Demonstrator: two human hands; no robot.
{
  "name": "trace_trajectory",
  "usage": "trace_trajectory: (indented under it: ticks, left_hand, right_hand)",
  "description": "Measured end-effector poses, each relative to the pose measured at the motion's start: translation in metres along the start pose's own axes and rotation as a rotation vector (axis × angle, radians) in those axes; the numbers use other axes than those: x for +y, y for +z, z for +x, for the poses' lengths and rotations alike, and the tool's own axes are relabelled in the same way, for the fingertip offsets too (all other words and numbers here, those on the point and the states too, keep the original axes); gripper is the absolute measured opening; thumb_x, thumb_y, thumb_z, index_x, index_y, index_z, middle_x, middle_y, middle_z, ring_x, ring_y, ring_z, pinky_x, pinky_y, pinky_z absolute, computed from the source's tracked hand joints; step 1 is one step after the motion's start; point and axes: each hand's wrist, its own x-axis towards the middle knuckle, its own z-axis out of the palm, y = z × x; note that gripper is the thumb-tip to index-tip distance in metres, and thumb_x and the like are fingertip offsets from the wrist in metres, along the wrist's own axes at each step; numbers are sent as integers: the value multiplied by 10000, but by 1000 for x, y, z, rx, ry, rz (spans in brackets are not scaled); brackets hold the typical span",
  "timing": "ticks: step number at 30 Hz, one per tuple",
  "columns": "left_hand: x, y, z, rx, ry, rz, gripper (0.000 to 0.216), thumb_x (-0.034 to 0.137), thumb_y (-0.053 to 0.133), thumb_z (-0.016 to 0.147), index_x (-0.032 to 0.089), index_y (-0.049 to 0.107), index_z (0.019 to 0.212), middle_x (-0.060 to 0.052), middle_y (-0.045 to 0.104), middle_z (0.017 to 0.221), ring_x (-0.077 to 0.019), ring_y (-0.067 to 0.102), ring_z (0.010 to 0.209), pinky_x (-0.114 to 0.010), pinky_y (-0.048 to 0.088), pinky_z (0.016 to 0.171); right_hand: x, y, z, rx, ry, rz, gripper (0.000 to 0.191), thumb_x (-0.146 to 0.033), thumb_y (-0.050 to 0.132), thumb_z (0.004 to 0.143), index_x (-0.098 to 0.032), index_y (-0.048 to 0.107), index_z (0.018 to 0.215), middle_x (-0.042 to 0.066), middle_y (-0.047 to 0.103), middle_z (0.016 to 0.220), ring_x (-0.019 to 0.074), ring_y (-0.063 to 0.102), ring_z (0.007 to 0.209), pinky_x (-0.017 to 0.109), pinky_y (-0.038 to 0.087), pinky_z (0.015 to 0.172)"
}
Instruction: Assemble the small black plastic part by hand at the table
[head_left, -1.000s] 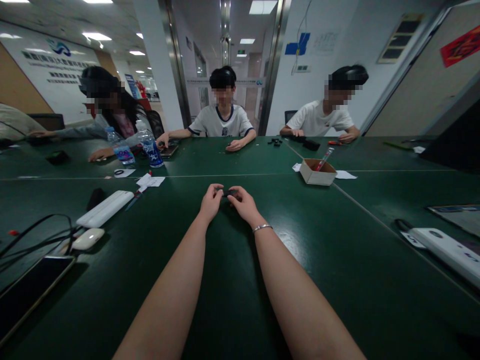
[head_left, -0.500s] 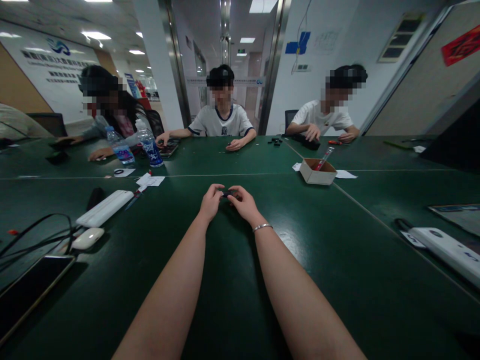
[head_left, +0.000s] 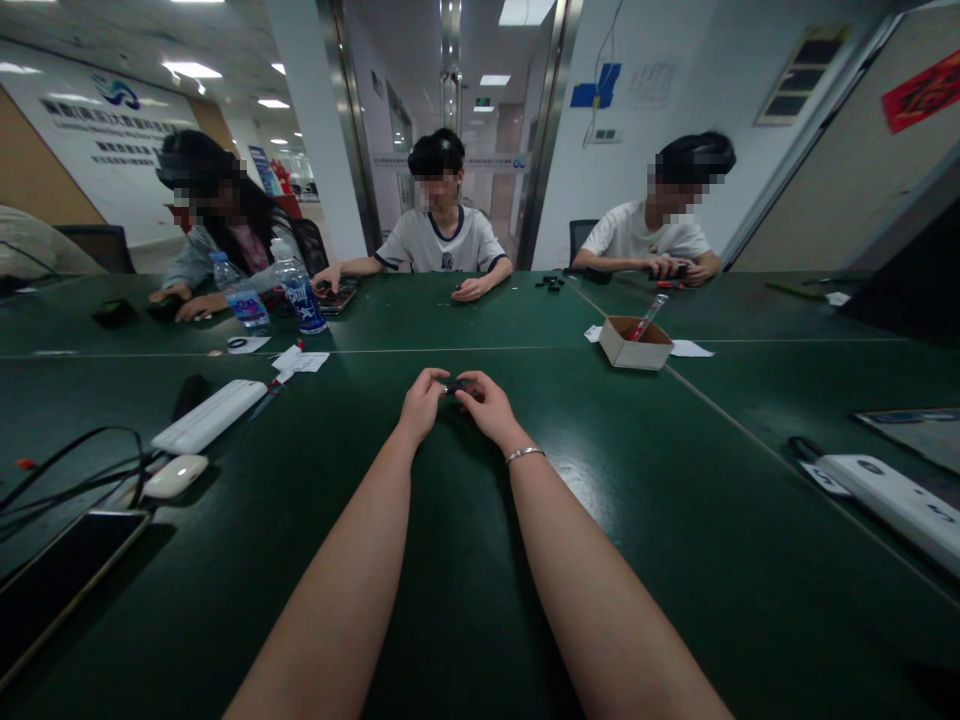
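Between my two hands, just above or on the dark green table (head_left: 480, 560), is a small black object (head_left: 453, 387) whose kind is too small to make out. My left hand (head_left: 424, 405) pinches its left end, where a light, shiny spot shows. On the other side, my right hand (head_left: 487, 405) has thumb and fingers closed on its right end. A silver bracelet circles my right wrist. Part of the object is hidden by my fingers.
A small box (head_left: 636, 350) with a tube in it stands ahead right. White power strips (head_left: 210, 415) (head_left: 892, 500), a phone (head_left: 67, 580), cables and a white mouse (head_left: 176, 477) lie at the sides. Two bottles (head_left: 302, 295) stand left. Three people sit across.
My hands and the small black object stay in place. Across the table, the person at right brings both hands together on a dark object; the person at left shifts a hand.
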Motion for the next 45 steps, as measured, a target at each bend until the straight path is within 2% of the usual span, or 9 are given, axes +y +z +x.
trace_trajectory:
  ticks: [3, 8, 12, 19, 23, 34, 37, 41, 45]
  left_hand:
    - [1, 0, 0, -11, 6, 0, 226, 254, 431, 865, 184, 628, 951, 25, 482, 592, -134, 469, 564, -245, 345, 557]
    - [0, 1, 0, 46, 31, 8, 235, 211, 511, 815, 196, 601, 1031, 22, 527, 688, -128, 492, 606, -237, 356, 566]
    - [-2, 1, 0, 23, 38, 34, 210, 302, 468, 884, 193, 611, 992, 26, 489, 625, -132, 468, 569, -244, 344, 547]
    - [3, 0, -2, -17, 12, 32, 224, 286, 434, 882, 195, 616, 975, 24, 479, 611, -137, 464, 569, -249, 342, 550]
    - [3, 0, -3, 0, 39, 39, 282, 226, 490, 827, 210, 581, 1093, 30, 514, 673, -128, 474, 582, -245, 364, 576]
    - [0, -1, -1, 11, 18, 42, 247, 275, 445, 863, 199, 620, 1020, 17, 513, 649, -137, 490, 586, -242, 359, 556]
    - [3, -1, -2, 12, 17, 37, 273, 225, 459, 824, 203, 616, 1046, 7, 552, 722, -130, 490, 592, -239, 362, 552]
    - [4, 0, -2, 13, 2, 35, 247, 259, 440, 842, 188, 629, 984, 20, 490, 605, -137, 469, 563, -241, 350, 546]
    - [3, 1, -2, 18, 24, 28, 270, 242, 468, 819, 198, 622, 1037, 16, 536, 676, -130, 483, 584, -237, 357, 557]
  right_hand:
    - [0, 0, 0, -10, -2, -1, 256, -248, 619, 806, -229, 577, 1058, -46, 600, 767, 131, 592, 591, 274, 471, 596]
    - [-1, 0, 0, 7, 3, -2, 263, -236, 624, 792, -226, 574, 1051, -47, 594, 765, 128, 589, 585, 271, 467, 587]
    - [-3, 0, 0, 15, 16, 1, 256, -240, 627, 786, -226, 574, 1037, -43, 592, 775, 127, 586, 569, 268, 468, 562]
    - [-3, 0, -1, 8, 1, 10, 254, -255, 622, 795, -218, 571, 1041, -49, 592, 744, 134, 598, 579, 274, 473, 579]
    - [-2, 0, 0, 16, 4, 4, 259, -247, 622, 793, -216, 570, 1045, -52, 591, 743, 130, 596, 577, 273, 468, 583]
    - [0, 0, 0, 9, -1, -17, 242, -247, 611, 811, -226, 567, 1048, -50, 593, 749, 135, 600, 589, 283, 475, 603]
    - [0, 0, 0, 16, 0, -10, 244, -250, 616, 806, -225, 566, 1044, -50, 592, 753, 135, 598, 587, 287, 477, 612]
    - [0, 0, 0, -1, 5, 2, 255, -260, 618, 802, -225, 564, 1048, -48, 592, 746, 139, 591, 593, 288, 475, 611]
    - [0, 0, 0, 9, 1, 3, 252, -257, 614, 804, -222, 565, 1048, -49, 588, 745, 139, 588, 590, 288, 471, 612]
